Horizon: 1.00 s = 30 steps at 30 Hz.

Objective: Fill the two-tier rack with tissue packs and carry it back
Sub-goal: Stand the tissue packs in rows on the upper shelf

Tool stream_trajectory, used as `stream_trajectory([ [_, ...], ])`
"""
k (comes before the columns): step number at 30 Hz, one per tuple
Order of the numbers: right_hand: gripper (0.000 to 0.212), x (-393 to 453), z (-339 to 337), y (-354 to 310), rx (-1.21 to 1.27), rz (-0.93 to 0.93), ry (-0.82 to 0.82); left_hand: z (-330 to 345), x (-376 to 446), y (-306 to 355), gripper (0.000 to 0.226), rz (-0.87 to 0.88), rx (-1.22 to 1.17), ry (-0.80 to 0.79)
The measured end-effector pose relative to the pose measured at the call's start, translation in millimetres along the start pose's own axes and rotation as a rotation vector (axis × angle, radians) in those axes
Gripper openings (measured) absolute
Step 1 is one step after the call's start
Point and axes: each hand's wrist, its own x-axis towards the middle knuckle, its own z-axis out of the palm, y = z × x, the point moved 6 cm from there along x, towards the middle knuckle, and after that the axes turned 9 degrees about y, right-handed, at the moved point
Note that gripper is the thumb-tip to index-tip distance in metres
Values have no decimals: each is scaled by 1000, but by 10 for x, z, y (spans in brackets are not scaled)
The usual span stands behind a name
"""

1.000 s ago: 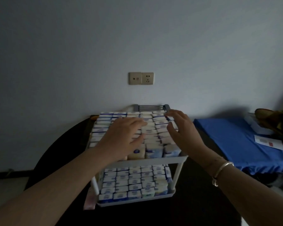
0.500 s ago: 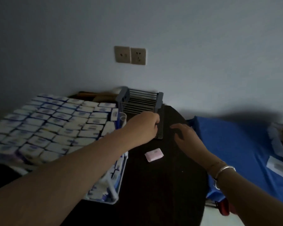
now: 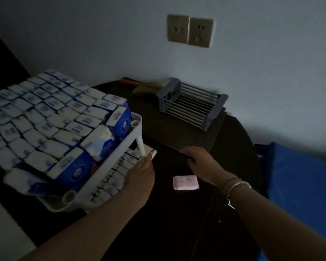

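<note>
The full two-tier rack (image 3: 94,178) stands at the desk's (image 3: 177,232) left. A tissue pack (image 3: 149,153) is gripped by the left hand (image 3: 139,178); the right hand (image 3: 201,162) rests open. The pack should be slid in level.

The 2-tier rack (image 3: 120,147) looks like smooth white plastic; its tissue packs (image 3: 45,117) are in glossy film. The far-right drainer (image 3: 192,106) has metal bars and matt grey ends.
</note>
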Motion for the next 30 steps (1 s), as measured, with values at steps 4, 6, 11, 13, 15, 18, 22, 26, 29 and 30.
stream_trajectory([
  [4,44,160,246,13,23,-43,-37,85,-35,-86,43,72,61,112],
  [6,47,226,363,-59,18,-71,-64,137,-52,-103,32,79,118,157],
  [11,61,465,609,-369,27,-174,-119,133,-124,-168,33,54,119,188],
  [13,66,546,692,-465,29,-194,-142,35,-88,-172,38,26,92,151],
  [15,70,609,739,-537,-3,-225,-161,-52,-67,-168,23,9,103,42],
  [18,68,657,821,-622,-142,-307,-227,57,38,-198,15,-4,132,-23],
  [22,52,662,909,-565,-292,-342,-241,121,104,-217,24,-10,148,-21],
  [26,53,590,810,-305,-263,-221,-159,176,213,-177,43,-101,119,-91],
  [29,49,518,709,-66,-310,-170,-153,275,389,-183,54,-229,-27,-211],
  [30,48,505,684,-14,-302,-155,-151,309,451,-196,61,-281,-85,-245],
])
